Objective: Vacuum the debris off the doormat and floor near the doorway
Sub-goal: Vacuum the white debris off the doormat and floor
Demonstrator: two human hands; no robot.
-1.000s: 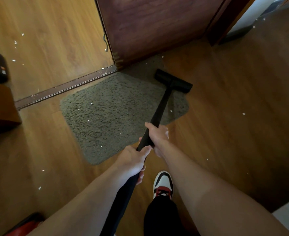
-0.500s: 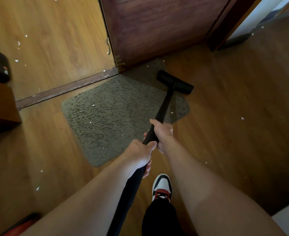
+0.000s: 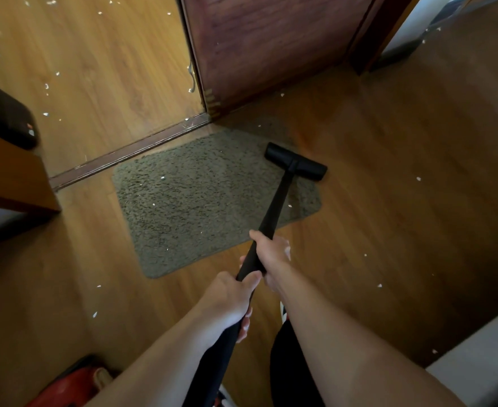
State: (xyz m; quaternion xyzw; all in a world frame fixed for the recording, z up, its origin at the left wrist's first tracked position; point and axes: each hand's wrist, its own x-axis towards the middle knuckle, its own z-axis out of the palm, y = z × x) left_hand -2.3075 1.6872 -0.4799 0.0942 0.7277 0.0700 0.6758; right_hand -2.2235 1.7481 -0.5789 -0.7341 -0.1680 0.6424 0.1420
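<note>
A grey-green shaggy doormat (image 3: 200,201) lies on the wooden floor (image 3: 388,215) by the door threshold (image 3: 130,155). White debris flecks (image 3: 162,177) dot the mat and the floor around it. The black vacuum wand (image 3: 274,210) runs from my hands to its flat black nozzle (image 3: 296,161), which sits on the mat's far right corner. My right hand (image 3: 271,254) grips the wand higher up, and my left hand (image 3: 230,301) grips it just below.
A dark wooden door (image 3: 271,45) stands open behind the mat. More debris (image 3: 46,86) lies beyond the threshold. A black object (image 3: 3,116) and a wooden furniture piece (image 3: 9,177) are at left, a red thing (image 3: 74,383) at bottom left, a pale surface (image 3: 477,362) at bottom right.
The nozzle has slid back toward me and to the right along the mat's right side. Both hands keep hold of the wand.
</note>
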